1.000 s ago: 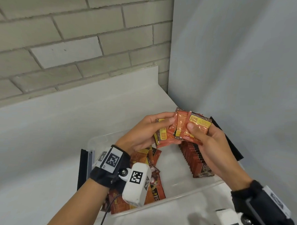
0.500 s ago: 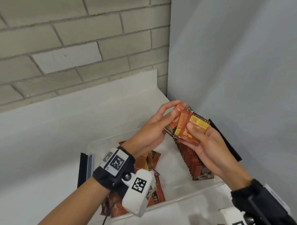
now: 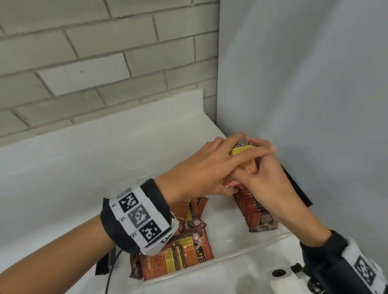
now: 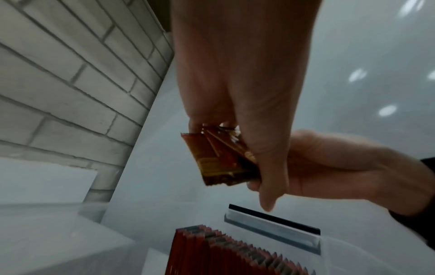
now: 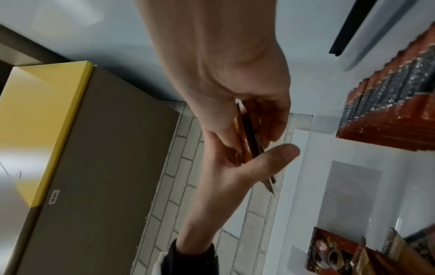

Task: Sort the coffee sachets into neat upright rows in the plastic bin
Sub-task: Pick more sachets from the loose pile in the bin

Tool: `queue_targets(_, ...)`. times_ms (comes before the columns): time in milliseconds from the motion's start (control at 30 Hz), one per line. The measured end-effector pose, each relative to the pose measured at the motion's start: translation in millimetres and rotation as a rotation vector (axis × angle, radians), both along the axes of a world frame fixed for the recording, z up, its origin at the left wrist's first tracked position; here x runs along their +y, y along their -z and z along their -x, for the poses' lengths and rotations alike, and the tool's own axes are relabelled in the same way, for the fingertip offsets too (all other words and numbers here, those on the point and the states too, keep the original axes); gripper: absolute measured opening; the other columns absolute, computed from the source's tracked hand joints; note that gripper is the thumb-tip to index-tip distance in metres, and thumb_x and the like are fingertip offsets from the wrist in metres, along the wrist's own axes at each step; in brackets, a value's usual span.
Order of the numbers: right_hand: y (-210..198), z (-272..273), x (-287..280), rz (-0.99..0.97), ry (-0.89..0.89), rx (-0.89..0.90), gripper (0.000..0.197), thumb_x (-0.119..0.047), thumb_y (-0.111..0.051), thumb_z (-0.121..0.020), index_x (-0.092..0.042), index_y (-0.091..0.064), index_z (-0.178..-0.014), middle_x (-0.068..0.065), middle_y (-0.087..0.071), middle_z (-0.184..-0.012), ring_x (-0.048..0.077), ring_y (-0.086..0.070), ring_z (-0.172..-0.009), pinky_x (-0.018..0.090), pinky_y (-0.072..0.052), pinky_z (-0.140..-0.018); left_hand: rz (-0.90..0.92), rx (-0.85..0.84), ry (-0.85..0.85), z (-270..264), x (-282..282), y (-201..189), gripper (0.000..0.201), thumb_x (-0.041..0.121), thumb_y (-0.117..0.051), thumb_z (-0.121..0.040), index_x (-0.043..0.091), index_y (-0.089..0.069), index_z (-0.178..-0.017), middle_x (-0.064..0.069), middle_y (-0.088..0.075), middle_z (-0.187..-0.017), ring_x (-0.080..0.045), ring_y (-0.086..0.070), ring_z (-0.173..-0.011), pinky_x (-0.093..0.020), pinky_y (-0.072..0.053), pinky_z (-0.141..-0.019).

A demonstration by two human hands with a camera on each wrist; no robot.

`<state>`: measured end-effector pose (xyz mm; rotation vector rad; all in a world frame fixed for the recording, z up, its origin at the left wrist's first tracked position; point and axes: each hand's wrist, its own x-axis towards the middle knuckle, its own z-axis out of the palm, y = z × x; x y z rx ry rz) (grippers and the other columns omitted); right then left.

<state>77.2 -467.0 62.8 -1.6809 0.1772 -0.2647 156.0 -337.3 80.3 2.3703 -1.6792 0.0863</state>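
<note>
Sachets (image 3: 243, 159) pinched between both hands, seemingly above the row (image 3: 253, 210).

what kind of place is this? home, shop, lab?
Probably a lab or data-collection corner, not a home, though I can't be sure: a bare white table set against a painted brick wall and a plain grey partition, with only a clear plastic bin of coffee sachets.

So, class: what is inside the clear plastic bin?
An upright row of sachets at the bin's right, a loose pile at its left; the left wrist covers part of that pile.
</note>
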Motion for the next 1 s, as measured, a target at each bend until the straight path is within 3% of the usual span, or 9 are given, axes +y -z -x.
queue_targets(67,-5.9,4.1,-2.0,-0.104,-0.085,0.047,0.053,-0.008,-0.075,-0.079,-0.017,-0.047,-0.123,0.005,-0.070,-0.099,0.014,-0.071,-0.091,0.026,-0.057,-0.076,0.094,0.139,0.008,-1.7,3.0,2.0,0.091,0.024,-0.075,-0.076,0.042,-0.019,-0.144,0.000,-0.029,-0.138,-0.016,-0.040,-0.114,-0.027,-0.041,-0.095)
queue_targets(133,-8.4,8.0,-9.6,-0.393,-0.212,0.111,0.067,-0.022,-0.082,-0.070,-0.012,-0.045,-0.125,0.012,-0.068,-0.105,0.020,-0.070,-0.097,0.032,-0.057,-0.081,0.219,0.323,0.019,-2.7,6.5,2.4,0.078,0.021,-0.074,-0.076,0.035,-0.030,-0.140,0.004,-0.034,-0.124,-0.008,-0.044,-0.107,-0.019,-0.044,-0.087)
queue_targets(200,-9.0,9.0,-17.9,-0.612,-0.338,0.142,0.076,-0.036,-0.088,-0.061,-0.006,-0.054,-0.121,0.014,-0.067,-0.107,0.022,-0.066,-0.104,0.040,-0.055,-0.089,0.349,0.419,0.036,-0.9,9.3,3.6,0.067,0.022,-0.076,-0.077,0.028,-0.036,-0.130,0.005,-0.040,-0.117,-0.006,-0.048,-0.104,-0.019,-0.046,-0.086)
queue_targets(333,-7.6,5.7,-19.0,-0.625,-0.443,0.175,0.069,-0.048,-0.085,-0.062,-0.003,-0.065,-0.111,0.010,-0.067,-0.102,0.017,-0.063,-0.102,0.031,-0.053,-0.090,0.513,0.463,0.078,5.5,8.5,7.0,0.060,0.024,-0.077,-0.074,0.028,-0.036,-0.118,-0.007,-0.050,-0.114,-0.019,-0.054,-0.105,-0.037,-0.049,-0.089)
queue_targets(500,-14.0,6.8,-11.7,-0.647,-0.511,0.272,0.074,-0.049,-0.088,-0.054,-0.006,-0.066,-0.111,0.008,-0.070,-0.108,0.016,-0.063,-0.112,0.023,-0.052,-0.087,0.615,0.429,0.219,7.9,1.0,18.0,0.076,0.015,-0.082,-0.070,0.027,-0.029,-0.124,-0.021,-0.048,-0.117,-0.025,-0.051,-0.113,-0.039,-0.044,-0.099)
queue_targets(600,-22.6,10.8,-7.1,-0.558,-0.509,0.320,0.087,-0.054,-0.087,-0.051,-0.002,-0.059,-0.115,0.004,-0.072,-0.103,0.013,-0.066,-0.108,0.020,-0.052,-0.081,0.601,0.420,0.274,8.5,-0.8,21.4,0.080,0.013,-0.084,-0.067,0.023,-0.032,-0.126,-0.023,-0.046,-0.121,-0.024,-0.048,-0.118,-0.037,-0.043,-0.101)
queue_targets(733,-28.9,8.9,-5.3,-0.472,-0.409,0.365,0.063,-0.037,-0.077,-0.074,0.001,-0.054,-0.119,0.011,-0.069,-0.110,0.016,-0.066,-0.107,0.024,-0.054,-0.079,0.557,0.385,0.268,4.4,0.4,22.6,0.076,0.015,-0.088,-0.064,0.019,-0.040,-0.124,-0.020,-0.033,-0.134,-0.023,-0.036,-0.131,-0.034,-0.038,-0.106)
queue_targets(833,-28.2,6.2,-4.2,-0.457,-0.417,0.372,0.045,-0.021,-0.073,-0.079,0.000,-0.058,-0.115,0.012,-0.070,-0.104,0.020,-0.067,-0.106,0.032,-0.056,-0.084,0.502,0.442,0.248,5.4,3.1,23.2,0.076,0.014,-0.088,-0.063,0.017,-0.040,-0.121,-0.022,-0.027,-0.139,-0.025,-0.032,-0.135,-0.036,-0.036,-0.109)
queue_targets(1000,-24.5,6.1,-0.2,-0.442,-0.413,0.388,0.014,-0.001,-0.055,-0.091,-0.002,-0.058,-0.104,0.009,-0.064,-0.101,0.011,-0.068,-0.095,0.023,-0.055,-0.075,0.458,0.490,0.191,3.9,5.6,20.9,0.057,0.013,-0.080,-0.074,0.017,-0.043,-0.118,-0.014,-0.049,-0.126,-0.020,-0.049,-0.120,-0.037,-0.046,-0.097)
